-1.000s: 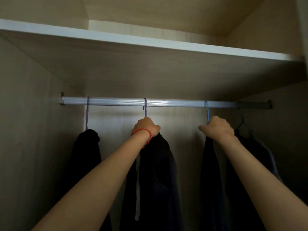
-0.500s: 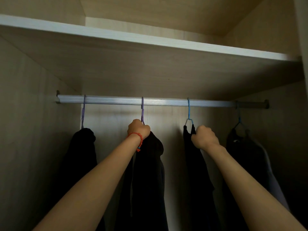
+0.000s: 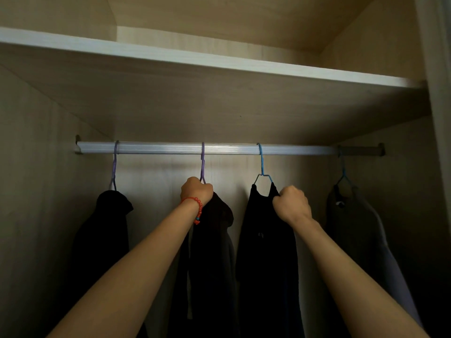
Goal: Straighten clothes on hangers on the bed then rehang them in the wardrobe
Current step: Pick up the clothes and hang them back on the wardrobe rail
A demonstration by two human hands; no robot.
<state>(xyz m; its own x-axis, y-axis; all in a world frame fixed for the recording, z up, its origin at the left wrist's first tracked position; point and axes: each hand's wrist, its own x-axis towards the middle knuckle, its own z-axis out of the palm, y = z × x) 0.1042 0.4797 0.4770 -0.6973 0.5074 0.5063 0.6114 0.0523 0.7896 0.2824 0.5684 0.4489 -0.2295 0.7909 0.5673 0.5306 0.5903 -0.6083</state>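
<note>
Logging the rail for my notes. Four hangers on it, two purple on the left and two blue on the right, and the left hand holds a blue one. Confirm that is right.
Not quite. The head view shows the left hand gripping the second purple hanger, not a blue one. The rest stands: four hangers on the rail, two purple on the left and two blue on the right.

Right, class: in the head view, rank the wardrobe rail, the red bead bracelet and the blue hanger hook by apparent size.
1. wardrobe rail, spanning most of the wardrobe.
2. blue hanger hook.
3. red bead bracelet, similar in length; it is nearer the camera, so this order is unsure.
</note>
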